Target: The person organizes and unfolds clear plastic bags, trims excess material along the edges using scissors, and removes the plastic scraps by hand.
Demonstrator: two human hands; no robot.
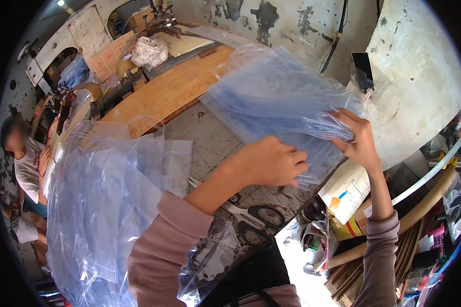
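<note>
A stack of clear bluish plastic bags (pixel 271 92) lies fanned over the far right of the worktable. My right hand (pixel 359 137) is closed on the bunched edge of these bags, thumb below and fingers above. Just left of it, my left hand (pixel 277 162) is curled against the near edge of the same stack; its fingertips are partly hidden, and what they pinch does not show. A large heap of similar clear plastic bags (pixel 100 199) lies left of my left forearm. Black-handled scissors (pixel 258 222) rest on the table beneath my left wrist.
A smartphone (pixel 362 71) lies on the pale surface at right. A wooden board (pixel 164 94) and a white bundle of cord (pixel 149 51) are at the back. Another person (pixel 28 163) is at far left. Boxes (pixel 346 197) and a cardboard tube (pixel 420 210) stand below right.
</note>
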